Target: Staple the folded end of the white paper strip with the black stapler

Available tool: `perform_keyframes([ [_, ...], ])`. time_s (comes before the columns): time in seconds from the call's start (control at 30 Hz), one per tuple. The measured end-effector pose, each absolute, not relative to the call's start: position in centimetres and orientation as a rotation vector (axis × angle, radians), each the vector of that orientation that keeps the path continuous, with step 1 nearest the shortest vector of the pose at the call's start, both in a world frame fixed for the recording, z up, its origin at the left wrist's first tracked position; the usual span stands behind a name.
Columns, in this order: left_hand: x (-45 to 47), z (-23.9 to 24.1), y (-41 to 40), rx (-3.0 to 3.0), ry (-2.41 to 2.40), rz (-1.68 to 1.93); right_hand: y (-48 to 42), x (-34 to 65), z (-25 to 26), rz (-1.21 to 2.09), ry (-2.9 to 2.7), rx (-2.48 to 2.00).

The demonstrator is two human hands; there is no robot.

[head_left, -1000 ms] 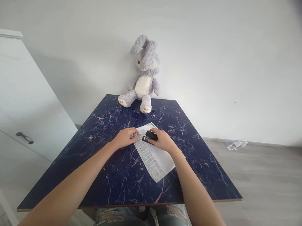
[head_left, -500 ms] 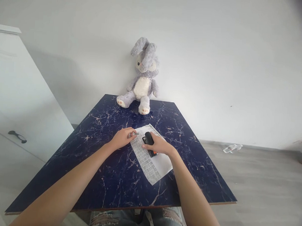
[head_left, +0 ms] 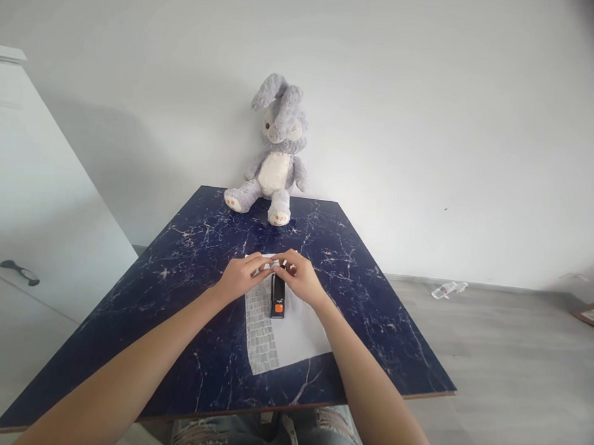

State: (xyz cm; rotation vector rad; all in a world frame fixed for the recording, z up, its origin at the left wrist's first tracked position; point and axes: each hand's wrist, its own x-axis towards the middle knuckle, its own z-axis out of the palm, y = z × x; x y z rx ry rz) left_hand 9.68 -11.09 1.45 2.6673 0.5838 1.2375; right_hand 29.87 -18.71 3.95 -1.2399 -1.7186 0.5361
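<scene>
My left hand (head_left: 244,273) and my right hand (head_left: 298,275) meet fingertip to fingertip over the middle of the table. Between their pinched fingers is a small grey piece that looks like a strip of staples (head_left: 273,264), mostly covered by the fingers. Just beneath lies a black stapler (head_left: 278,294) with an orange patch on its near end; its far end is partly hidden by my right fingers. The stapler rests on white paper (head_left: 299,331) bearing a grey brick-like pattern along its left side.
A grey plush rabbit (head_left: 275,172) sits at the far edge of the dark blue marbled table (head_left: 197,362), against the wall. A white cabinet (head_left: 42,192) stands to the left. Clear plastic packaging (head_left: 449,290) and a brown cardboard piece (head_left: 593,315) lie on the floor at right.
My right hand has let go of the stapler, which now lies straighter on the paper, and has joined my left hand at the small grey piece. The paper has turned slightly.
</scene>
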Motion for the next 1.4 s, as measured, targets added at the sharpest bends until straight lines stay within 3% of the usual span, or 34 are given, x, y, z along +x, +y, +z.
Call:
perform_keyframes([
  [0.23, 9.8, 1.6, -11.4, 2.681, 0.706, 1.192, -18.1, 30.8, 3.3, 0.553, -1.574, -1.26],
  [0.4, 9.2, 1.2, -9.8, 2.618, 1.098, 0.889, -16.9, 36.2, 1.3, 0.408, -1.189, -1.733],
  [0.63, 8.9, -0.4, -8.4, 2.732, 1.027, 0.628, -17.0, 42.0, 0.0, 0.248, -0.96, -1.958],
  [0.8, 8.9, -0.5, -8.6, 2.744, 1.008, 0.58, -17.1, 38.4, 1.3, 0.215, -1.139, -1.898],
  [1.0, 8.9, -0.8, -8.3, 2.716, 1.098, 0.594, -17.9, 28.7, 1.4, 0.547, -1.65, -1.695],
  [1.4, 9.1, -0.9, -8.3, 2.691, 1.081, 0.607, -18.2, 27.2, 1.3, 0.634, -1.607, -1.68],
])
